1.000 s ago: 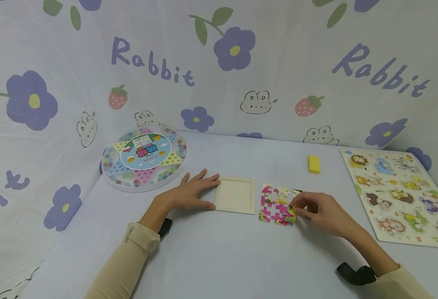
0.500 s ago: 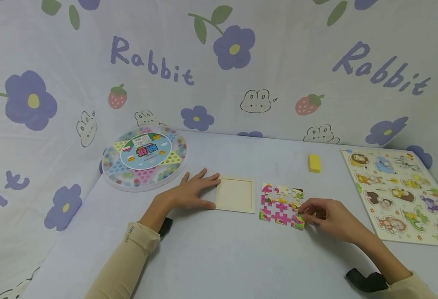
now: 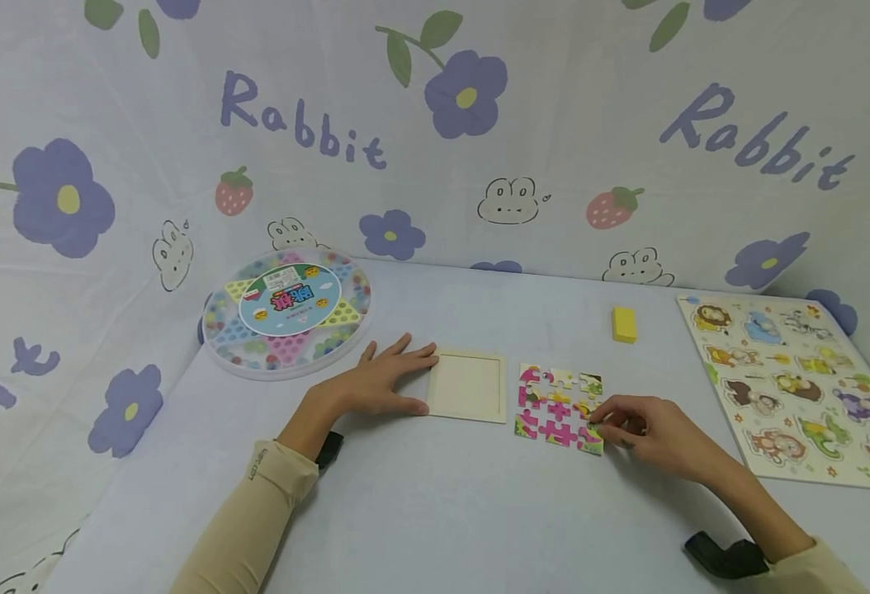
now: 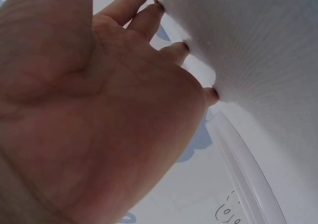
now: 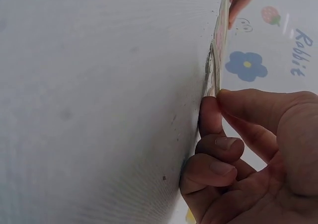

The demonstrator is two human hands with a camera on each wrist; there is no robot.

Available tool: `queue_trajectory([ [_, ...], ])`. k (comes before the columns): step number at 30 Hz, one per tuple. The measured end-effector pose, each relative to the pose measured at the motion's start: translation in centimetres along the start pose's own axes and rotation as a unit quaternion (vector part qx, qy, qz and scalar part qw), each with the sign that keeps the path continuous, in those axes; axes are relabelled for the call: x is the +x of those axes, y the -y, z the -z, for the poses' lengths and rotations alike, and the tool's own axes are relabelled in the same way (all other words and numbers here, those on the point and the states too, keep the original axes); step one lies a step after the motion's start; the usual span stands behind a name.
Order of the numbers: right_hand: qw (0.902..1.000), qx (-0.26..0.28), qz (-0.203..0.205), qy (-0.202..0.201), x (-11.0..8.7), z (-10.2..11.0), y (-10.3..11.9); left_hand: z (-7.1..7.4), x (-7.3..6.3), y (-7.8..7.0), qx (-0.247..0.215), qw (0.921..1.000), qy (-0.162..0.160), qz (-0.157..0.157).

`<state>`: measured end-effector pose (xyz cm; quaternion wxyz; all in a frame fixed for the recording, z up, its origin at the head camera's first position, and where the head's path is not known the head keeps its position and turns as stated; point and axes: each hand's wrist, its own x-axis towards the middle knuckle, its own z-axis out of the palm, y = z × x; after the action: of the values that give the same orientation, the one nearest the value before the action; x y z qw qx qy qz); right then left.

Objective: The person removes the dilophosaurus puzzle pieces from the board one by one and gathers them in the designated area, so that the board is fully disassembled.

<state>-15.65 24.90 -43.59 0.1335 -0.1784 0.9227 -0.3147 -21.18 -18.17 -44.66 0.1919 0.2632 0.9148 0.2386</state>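
Note:
My left hand (image 3: 375, 384) lies spread on the table, its index fingertip and thumb at the left edge of a square, empty wooden puzzle frame (image 3: 468, 388). In the left wrist view the fingertips of the left hand (image 4: 114, 100) press on the tabletop. Right of the frame, pink, yellow and green jigsaw pieces (image 3: 558, 410) lie in rows with narrow gaps between them. At their lower right corner my right hand (image 3: 650, 425) pinches a puzzle piece (image 3: 590, 442) between thumb and index finger. The right wrist view shows this thin piece (image 5: 215, 67) slightly tilted, the other fingers curled below.
A round marble board game (image 3: 294, 313) with a clear rim stands at the back left. Behind the puzzle is a yellow block (image 3: 624, 325). A large animal peg board (image 3: 799, 388) lies at the right. Patterned cloth (image 3: 435, 190) hangs at the table's back.
My right hand has moved right with the piece, from over the lower pieces to the lower right corner, uncovering the right column. It has barely moved since. The left hand stays put.

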Motion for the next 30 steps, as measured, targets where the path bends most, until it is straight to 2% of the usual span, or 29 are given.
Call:
queue_trajectory([
  [8, 0.9999, 0.002, -0.014, 0.009, 0.04, 0.02, 0.19, 0.02, 0.09, -0.05, 0.001, 1.0000, 0.002, 0.004],
  [30, 0.9998, 0.005, -0.016, 0.005, 0.11, -0.07, -0.24, -0.24, 0.04, 0.11, -0.002, 1.0000, 0.000, 0.003],
])
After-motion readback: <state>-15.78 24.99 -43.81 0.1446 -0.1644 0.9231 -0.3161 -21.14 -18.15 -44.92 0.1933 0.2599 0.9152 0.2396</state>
